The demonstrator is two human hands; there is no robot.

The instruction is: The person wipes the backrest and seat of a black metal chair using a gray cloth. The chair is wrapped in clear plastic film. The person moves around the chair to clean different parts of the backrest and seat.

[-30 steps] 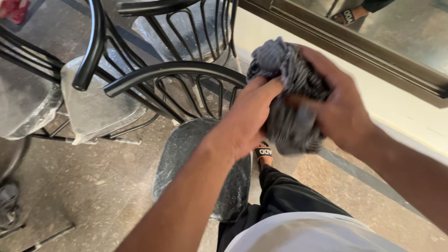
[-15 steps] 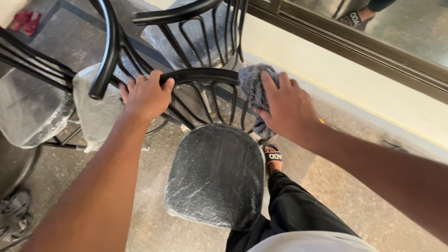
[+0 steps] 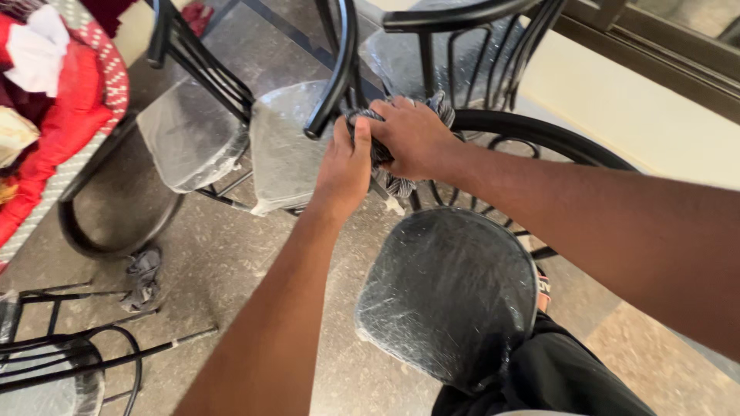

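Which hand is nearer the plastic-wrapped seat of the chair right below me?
Left. The left hand is up by the backrest's left end, above the seat; the right hand, gripping the grey cloth, is farther up.

Person, head view. Left hand (image 3: 344, 166): bare, no ring or watch; forearm bare, no sleeve in view. Right hand (image 3: 412, 137): bare, no ring; forearm bare to the frame edge. Trousers (image 3: 555, 381): black, loose, creased at the knee. Sandal (image 3: 543, 286): strap with light marking, mostly hidden.
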